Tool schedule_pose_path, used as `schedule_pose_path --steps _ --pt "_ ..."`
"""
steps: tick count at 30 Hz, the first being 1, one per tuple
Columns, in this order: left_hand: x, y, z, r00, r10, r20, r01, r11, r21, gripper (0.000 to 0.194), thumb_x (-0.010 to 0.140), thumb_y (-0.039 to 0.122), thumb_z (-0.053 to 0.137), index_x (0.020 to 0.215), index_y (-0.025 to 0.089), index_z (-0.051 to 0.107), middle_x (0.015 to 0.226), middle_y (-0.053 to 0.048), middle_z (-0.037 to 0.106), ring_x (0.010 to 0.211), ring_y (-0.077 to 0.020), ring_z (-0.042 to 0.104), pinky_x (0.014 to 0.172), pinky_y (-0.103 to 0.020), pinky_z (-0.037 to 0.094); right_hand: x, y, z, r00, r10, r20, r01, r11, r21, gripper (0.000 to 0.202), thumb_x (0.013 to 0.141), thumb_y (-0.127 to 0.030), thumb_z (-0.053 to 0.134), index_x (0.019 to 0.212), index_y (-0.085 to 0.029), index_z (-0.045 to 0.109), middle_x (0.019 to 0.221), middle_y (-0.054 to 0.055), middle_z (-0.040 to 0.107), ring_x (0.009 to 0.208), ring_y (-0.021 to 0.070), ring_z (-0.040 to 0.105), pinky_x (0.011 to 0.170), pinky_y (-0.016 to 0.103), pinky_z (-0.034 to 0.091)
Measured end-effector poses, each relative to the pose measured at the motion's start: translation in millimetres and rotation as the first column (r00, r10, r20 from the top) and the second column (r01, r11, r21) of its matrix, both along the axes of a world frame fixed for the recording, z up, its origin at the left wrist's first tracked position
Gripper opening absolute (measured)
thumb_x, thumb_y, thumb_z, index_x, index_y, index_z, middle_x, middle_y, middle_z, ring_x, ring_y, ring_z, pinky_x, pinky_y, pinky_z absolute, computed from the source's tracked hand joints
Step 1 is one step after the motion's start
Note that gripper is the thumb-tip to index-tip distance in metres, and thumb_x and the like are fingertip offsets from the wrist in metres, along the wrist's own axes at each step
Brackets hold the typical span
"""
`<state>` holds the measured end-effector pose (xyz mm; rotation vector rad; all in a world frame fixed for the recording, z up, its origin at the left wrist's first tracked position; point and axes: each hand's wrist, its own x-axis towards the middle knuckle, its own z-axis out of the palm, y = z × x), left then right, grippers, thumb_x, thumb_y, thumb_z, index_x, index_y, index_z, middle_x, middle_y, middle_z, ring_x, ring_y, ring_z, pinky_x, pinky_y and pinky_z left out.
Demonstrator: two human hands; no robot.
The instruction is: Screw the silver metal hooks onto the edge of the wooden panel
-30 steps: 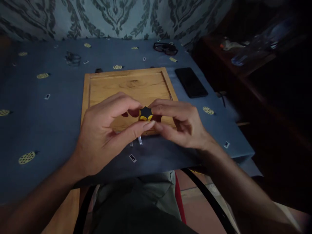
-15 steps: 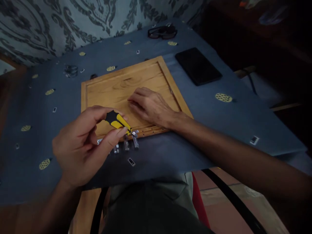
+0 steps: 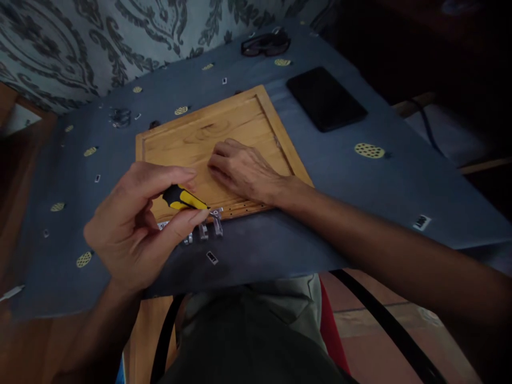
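In my left hand (image 3: 140, 224) is a screwdriver (image 3: 184, 199) with a stubby yellow and black handle, gripped between thumb and fingers. Its tip is at the screw of a metal hook (image 3: 216, 223) at the near edge of a framed wooden panel (image 3: 256, 130). More metal hooks (image 3: 203, 231) line that edge to the left, partly hidden behind my thumb. On the panel rests my right hand (image 3: 244, 170), palm down with its fingers curled together. Whatever those fingers hold, if anything, is hidden. Small dark holes run along the near edge, right of the hooks.
The panel lies on a blue-grey tablecloth (image 3: 384, 197) with a pineapple print. A black phone (image 3: 326, 98) is at the right, dark glasses (image 3: 266, 44) at the back. Several small metal pieces (image 3: 120, 117) lie back left. A patterned curtain (image 3: 132, 37) hangs behind the table.
My left hand has tilted the screwdriver flatter and its fingers have shifted on the handle. My right hand stays on the panel. The view has shifted slightly.
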<state>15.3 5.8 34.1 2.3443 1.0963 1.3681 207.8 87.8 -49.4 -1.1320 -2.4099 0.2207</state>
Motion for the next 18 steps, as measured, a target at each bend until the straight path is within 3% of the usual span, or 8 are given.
schedule_pose_path --steps 4,9,13,18 --pt "4.6 -1.2 7.0 0.999 0.033 -0.018 -0.033 0.999 0.040 0.035 0.081 0.022 0.087 0.113 0.036 0.081 0.092 0.006 0.079 0.074 -0.0125 0.066 0.057 -0.027 0.049 -0.4 -0.8 2.7 1.000 -0.013 0.004 0.013 1.000 -0.026 0.033 0.106 -0.024 0.041 0.104 -0.013 0.072 0.114 0.015 0.067 0.102 0.0258 0.055 0.082 0.039 0.042" --pt "2.1 0.3 3.4 0.991 0.125 0.057 -0.126 0.992 0.012 0.040 0.075 0.016 0.088 0.112 0.032 0.082 0.096 0.003 0.081 0.079 -0.0152 0.075 0.071 -0.030 0.058 -0.1 -2.9 7.0 0.999 -0.021 0.029 0.022 0.999 -0.036 0.033 0.106 -0.022 0.040 0.103 -0.014 0.072 0.116 0.015 0.068 0.105 0.0263 0.056 0.083 0.039 0.044" --pt "1.3 -0.3 3.9 0.983 0.170 0.075 -0.171 0.985 0.009 0.039 0.074 0.019 0.089 0.111 0.029 0.081 0.097 0.002 0.082 0.081 -0.0199 0.078 0.068 -0.033 0.059 0.7 -3.1 6.5 0.999 -0.015 0.047 0.016 1.000 -0.007 0.034 0.106 -0.021 0.038 0.104 -0.014 0.072 0.115 0.015 0.069 0.105 0.0262 0.057 0.082 0.038 0.044" --pt "8.3 -3.5 9.5 0.990 0.131 0.060 -0.131 0.991 -0.008 0.033 0.081 0.009 0.081 0.110 0.026 0.080 0.092 0.001 0.079 0.084 -0.0171 0.078 0.071 -0.028 0.061 0.8 -2.1 3.9 1.000 -0.007 0.005 0.006 1.000 0.008 0.032 0.105 -0.019 0.041 0.102 -0.013 0.072 0.111 0.014 0.069 0.104 0.0258 0.058 0.085 0.039 0.046"
